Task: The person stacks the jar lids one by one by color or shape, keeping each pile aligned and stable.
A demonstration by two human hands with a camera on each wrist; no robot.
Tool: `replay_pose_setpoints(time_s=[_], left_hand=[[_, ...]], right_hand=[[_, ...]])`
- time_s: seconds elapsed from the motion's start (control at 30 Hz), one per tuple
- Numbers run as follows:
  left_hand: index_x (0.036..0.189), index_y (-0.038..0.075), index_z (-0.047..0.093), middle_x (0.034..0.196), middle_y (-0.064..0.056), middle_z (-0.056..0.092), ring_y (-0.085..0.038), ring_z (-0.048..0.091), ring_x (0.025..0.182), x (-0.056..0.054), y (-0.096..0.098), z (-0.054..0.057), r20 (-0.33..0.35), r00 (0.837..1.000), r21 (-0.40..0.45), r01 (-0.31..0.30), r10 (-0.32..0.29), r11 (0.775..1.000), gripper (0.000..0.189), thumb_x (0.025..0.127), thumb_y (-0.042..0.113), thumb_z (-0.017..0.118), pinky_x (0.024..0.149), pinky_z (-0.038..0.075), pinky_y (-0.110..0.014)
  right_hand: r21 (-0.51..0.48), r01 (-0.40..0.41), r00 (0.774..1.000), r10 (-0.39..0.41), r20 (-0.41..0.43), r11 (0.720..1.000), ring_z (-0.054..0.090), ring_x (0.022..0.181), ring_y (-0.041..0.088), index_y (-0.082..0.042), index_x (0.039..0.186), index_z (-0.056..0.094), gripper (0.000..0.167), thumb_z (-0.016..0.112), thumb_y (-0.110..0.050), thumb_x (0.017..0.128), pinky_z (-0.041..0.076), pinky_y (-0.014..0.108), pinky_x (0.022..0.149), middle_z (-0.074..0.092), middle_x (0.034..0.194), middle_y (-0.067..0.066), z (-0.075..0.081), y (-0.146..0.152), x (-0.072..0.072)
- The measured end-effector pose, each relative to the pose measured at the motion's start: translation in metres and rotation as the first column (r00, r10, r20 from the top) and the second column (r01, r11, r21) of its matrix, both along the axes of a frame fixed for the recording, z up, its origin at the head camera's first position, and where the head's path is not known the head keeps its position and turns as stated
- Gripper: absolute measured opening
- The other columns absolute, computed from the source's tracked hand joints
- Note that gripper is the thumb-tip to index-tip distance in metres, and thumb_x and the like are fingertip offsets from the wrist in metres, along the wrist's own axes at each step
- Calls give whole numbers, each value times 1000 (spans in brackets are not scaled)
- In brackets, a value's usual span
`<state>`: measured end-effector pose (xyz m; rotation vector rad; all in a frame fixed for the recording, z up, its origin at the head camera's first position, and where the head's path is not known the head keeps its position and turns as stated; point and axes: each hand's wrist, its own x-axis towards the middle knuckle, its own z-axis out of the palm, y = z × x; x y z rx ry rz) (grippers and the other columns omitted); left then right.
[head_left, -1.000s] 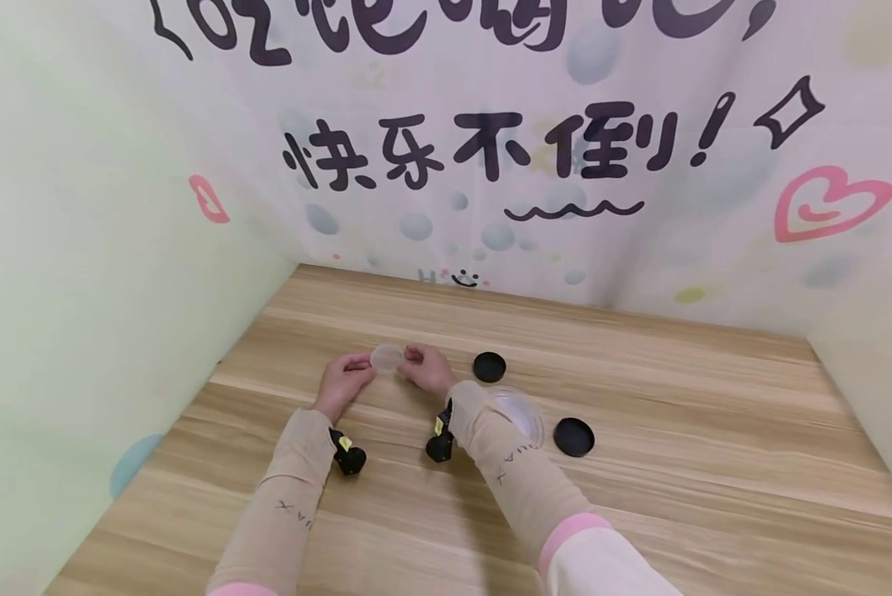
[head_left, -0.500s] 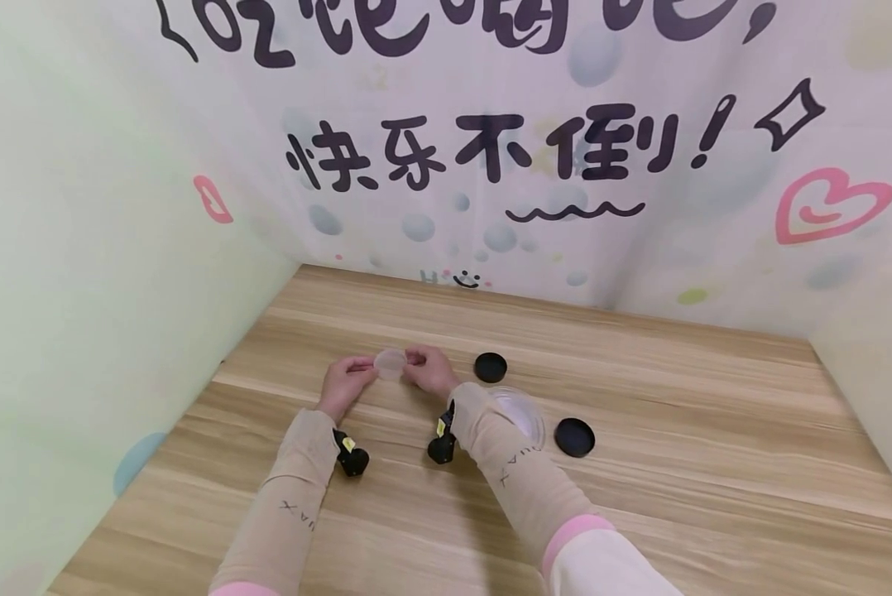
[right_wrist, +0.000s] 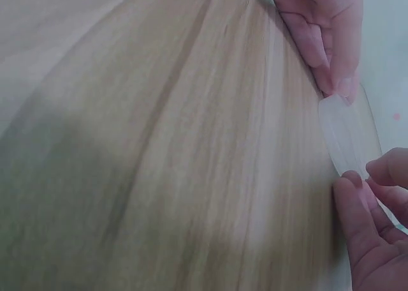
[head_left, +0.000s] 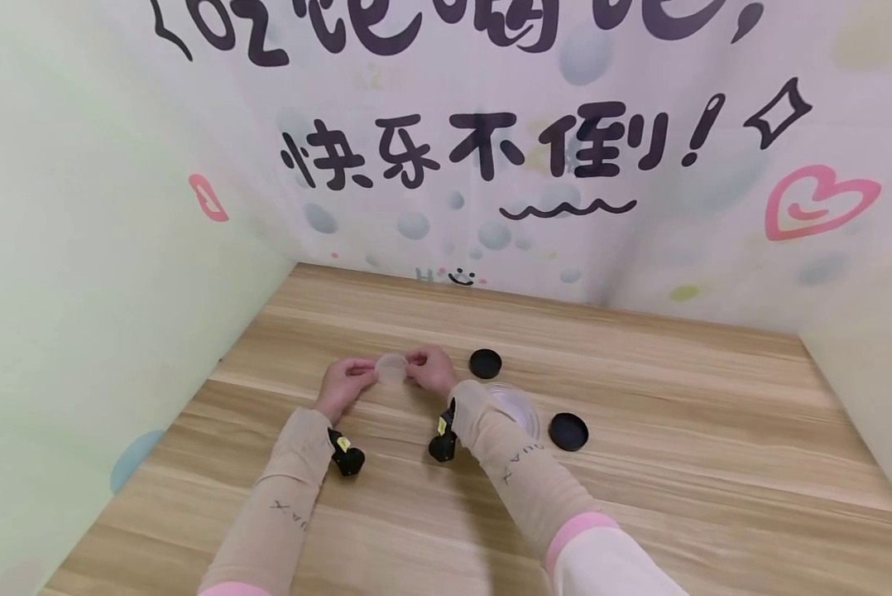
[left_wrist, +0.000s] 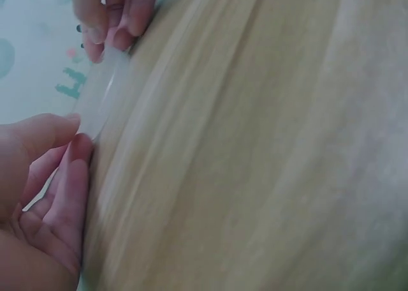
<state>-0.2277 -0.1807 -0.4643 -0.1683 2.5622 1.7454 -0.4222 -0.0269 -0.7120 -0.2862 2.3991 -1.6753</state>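
A translucent whitish round disc [head_left: 391,369], thin like a film or a shallow lid, is held up between both hands. My left hand [head_left: 344,387] pinches its left edge with thumb and fingers. Its right edge is pinched by my right hand [head_left: 433,371]. The left wrist view shows the disc [left_wrist: 104,96] nearly edge-on, with fingertips at both ends. Seen from the right wrist, the disc [right_wrist: 342,134] is tilted and close to the table surface; whether it touches is unclear.
Right of the hands, a black round cap [head_left: 486,364] lies on the wooden table [head_left: 677,497]. A second black cap [head_left: 568,432] lies nearer. Between them is a clear round dish or lid [head_left: 516,406], partly behind the right forearm. A printed cloth wall [head_left: 446,240] stands behind.
The disc has come slightly toward me and to the right, and its tilt has changed. Both hands keep their pinch on it. The head view has shifted a little.
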Motion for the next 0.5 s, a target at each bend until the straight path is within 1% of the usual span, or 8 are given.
replay_pose_setpoints(time_s=[0.07, 0.13, 0.17, 0.2, 0.33, 0.37, 0.4, 0.5], left_hand=[[104, -8, 59, 100, -19, 62, -21, 58, 89, 0, -2, 0, 4, 999, -9, 36, -36, 999, 29, 80, 6, 63, 78, 45, -26], [104, -8, 58, 100, -19, 61, -23, 57, 91, 0, -3, 0, 13, 997, -20, 70, -70, 997, 29, 80, 6, 63, 81, 45, -29], [104, -8, 58, 101, -19, 61, -24, 57, 92, 0, -3, 0, 20, 996, -23, 85, -85, 996, 29, 80, 6, 63, 81, 45, -30], [104, -8, 58, 101, -19, 61, -24, 56, 92, 0, -3, 0, 30, 995, -23, 93, -92, 995, 28, 80, 6, 63, 81, 44, -31], [105, -6, 58, 100, -17, 61, -19, 56, 87, 1, -2, 1, 71, 991, -13, 115, -114, 993, 29, 80, 5, 63, 76, 45, -26], [106, -6, 58, 99, -17, 61, -17, 57, 85, 2, -2, 2, 80, 990, -5, 121, -120, 993, 29, 80, 5, 63, 74, 46, -25], [106, -7, 58, 98, -16, 62, -15, 57, 82, 2, -2, 3, 88, 988, 8, 126, -126, 992, 29, 79, 4, 63, 72, 46, -23], [109, -8, 56, 93, -15, 62, -11, 58, 74, 5, -1, 5, 125, 980, 74, 149, -157, 986, 31, 80, 1, 62, 66, 49, -22]], right_hand=[[4, 1, 1000, -1, -12, 1000, 61, 61, 12, -17, 89, 65, 16, 66, -13, 74, 51, 25, 49, 62, 76, 0, 41, 5, 28], [16, 8, 1000, -7, -24, 1000, 60, 58, 14, -12, 88, 65, 15, 63, -8, 74, 51, 24, 47, 62, 74, 2, 69, 8, 48], [41, 16, 1000, -15, -26, 999, 61, 59, 14, -8, 91, 65, 16, 62, -6, 75, 51, 24, 49, 62, 76, 4, 100, 10, 71], [61, 21, 1000, -21, -12, 998, 61, 61, 16, -7, 92, 65, 16, 62, -6, 76, 51, 25, 51, 62, 78, 6, 116, 11, 81], [58, -5, 998, 8, -58, 998, 59, 58, 14, -7, 87, 67, 11, 65, -8, 76, 49, 22, 49, 62, 74, 4, 157, 18, 110], [66, -7, 999, 10, -37, 998, 58, 59, 13, -8, 85, 68, 10, 67, -10, 75, 49, 22, 50, 62, 74, 3, 172, 20, 119], [68, -12, 1000, 14, -22, 998, 58, 58, 13, -9, 83, 68, 8, 68, -12, 75, 49, 23, 50, 62, 72, 2, 172, 22, 116], [112, -6, 1000, 4, 12, 994, 58, 58, 14, -5, 81, 67, 9, 69, -8, 73, 48, 21, 49, 63, 72, 5, 213, 25, 142]])
